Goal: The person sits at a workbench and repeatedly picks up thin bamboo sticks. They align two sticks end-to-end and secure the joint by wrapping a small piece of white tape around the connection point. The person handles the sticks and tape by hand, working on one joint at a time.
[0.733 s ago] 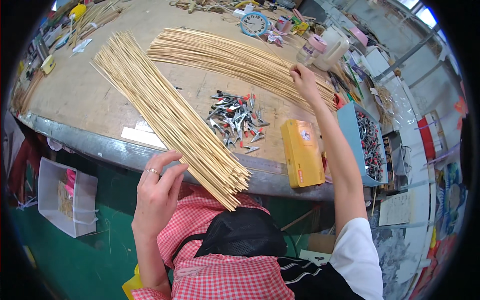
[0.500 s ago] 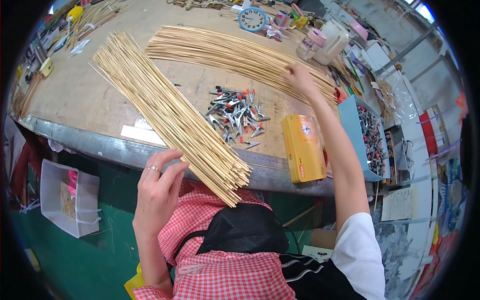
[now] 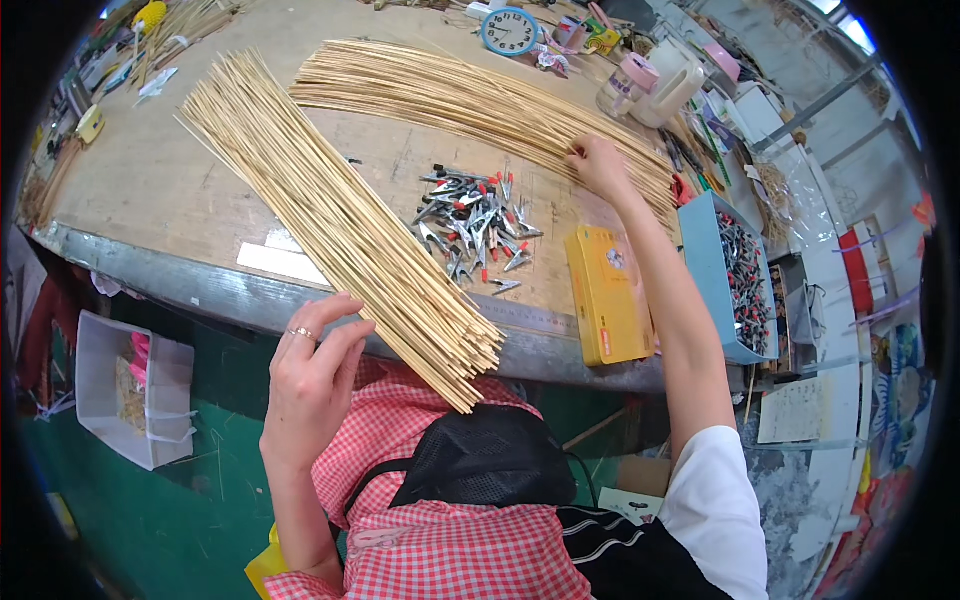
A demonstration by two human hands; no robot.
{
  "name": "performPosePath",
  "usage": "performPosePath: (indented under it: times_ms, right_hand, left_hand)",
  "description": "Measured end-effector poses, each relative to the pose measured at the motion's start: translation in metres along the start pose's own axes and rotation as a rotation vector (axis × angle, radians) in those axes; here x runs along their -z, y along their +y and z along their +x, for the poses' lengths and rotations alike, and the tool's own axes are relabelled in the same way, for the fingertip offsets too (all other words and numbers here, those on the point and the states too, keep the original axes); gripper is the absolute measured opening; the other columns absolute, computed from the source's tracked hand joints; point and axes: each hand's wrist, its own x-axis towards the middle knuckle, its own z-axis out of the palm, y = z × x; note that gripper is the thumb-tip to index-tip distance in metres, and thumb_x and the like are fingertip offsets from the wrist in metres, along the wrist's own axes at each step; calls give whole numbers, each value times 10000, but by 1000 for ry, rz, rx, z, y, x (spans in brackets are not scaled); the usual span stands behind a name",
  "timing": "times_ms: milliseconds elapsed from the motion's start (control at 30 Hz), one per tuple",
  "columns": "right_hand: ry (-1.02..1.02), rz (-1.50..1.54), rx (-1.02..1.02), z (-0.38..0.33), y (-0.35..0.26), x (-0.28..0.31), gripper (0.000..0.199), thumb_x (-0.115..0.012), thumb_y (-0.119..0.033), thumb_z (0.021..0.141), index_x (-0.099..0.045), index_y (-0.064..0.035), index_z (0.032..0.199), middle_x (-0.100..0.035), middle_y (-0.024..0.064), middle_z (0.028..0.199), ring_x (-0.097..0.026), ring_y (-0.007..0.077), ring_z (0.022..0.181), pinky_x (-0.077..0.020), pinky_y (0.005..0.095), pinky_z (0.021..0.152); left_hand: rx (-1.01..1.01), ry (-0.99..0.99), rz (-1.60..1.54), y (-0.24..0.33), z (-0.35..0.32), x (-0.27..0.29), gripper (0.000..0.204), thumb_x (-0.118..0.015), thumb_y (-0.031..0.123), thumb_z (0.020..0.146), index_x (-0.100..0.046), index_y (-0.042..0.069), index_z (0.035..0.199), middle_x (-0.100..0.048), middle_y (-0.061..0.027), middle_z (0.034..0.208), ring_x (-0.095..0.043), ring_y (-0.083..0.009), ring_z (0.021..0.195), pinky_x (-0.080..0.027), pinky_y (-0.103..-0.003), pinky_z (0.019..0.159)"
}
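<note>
Right hand point(image 3: 598, 160) reaches out, fingertips pressed on the far sheaf of thin bamboo sticks point(image 3: 470, 95) lying across the surface point(image 3: 150, 200); nothing lifted, grip not closed. Left hand point(image 3: 310, 375) hangs loose and empty at the surface's metal edge, just beside the overhanging ends of the near sheaf of sticks point(image 3: 340, 215). Pile of small metal clips point(image 3: 475, 220) lies between the sheaves; yellow box point(image 3: 608, 295) beside it. Judgement: pinch few sticks at the ends and draw lengthwise, so the rest stay aligned.
</note>
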Motion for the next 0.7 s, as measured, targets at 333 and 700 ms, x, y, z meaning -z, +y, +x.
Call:
performPosePath:
  times_ms: [333,700]
  right_hand:
    - [-106,17,-21,11,9,-1,161,-682,-167,782,-648,-20,835,-619,184,938,-585,360,923,-468,427,772]
    - [16,-116,28,-4,27,-11,178,-648,-187,799,-594,-19,818,-600,182,870,-569,369,894,-453,446,768]
  left_hand:
    - [-19,1,32,4,2,2,220,-598,-107,778,-626,3,966,-602,-138,1088,-596,-323,1065,-494,-394,856]
    - [-41,-5,13,3,1,-2,228,-599,-97,781,-629,12,980,-605,-130,1076,-600,-315,1023,-492,-393,835]
